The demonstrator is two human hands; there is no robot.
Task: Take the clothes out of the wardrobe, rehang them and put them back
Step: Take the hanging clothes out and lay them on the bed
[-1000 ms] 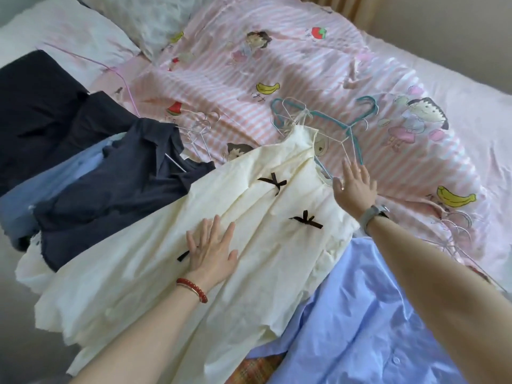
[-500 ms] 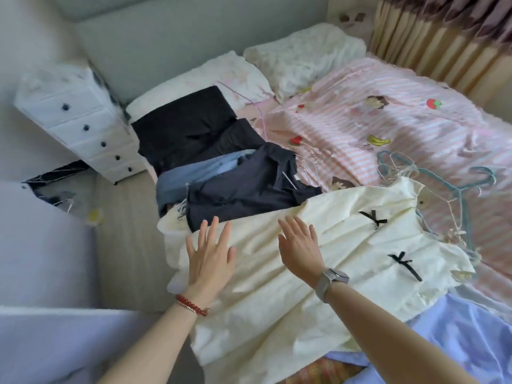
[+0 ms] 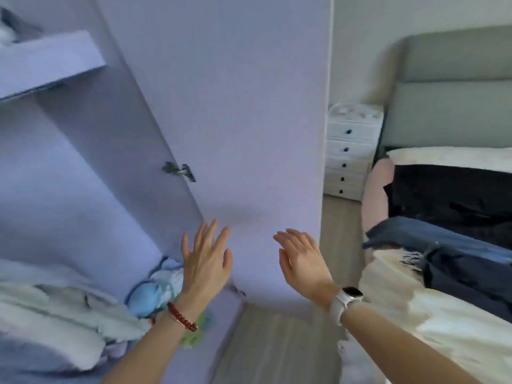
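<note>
Both hands, left hand (image 3: 206, 263) and right hand (image 3: 302, 263), fingers spread, empty; blurred wardrobe (image 3: 83, 189) contents.

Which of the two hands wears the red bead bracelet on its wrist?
The left hand wears the red bead bracelet; the right hand wears a white watch instead.

Matt smooth wardrobe door (image 3: 249, 120), metal hinge (image 3: 180, 171), seemingly wood-grain floor (image 3: 277, 347).

Wardrobe door (image 3: 235, 120) left, bed (image 3: 454, 314) right, drawers (image 3: 350, 156) between.
</note>
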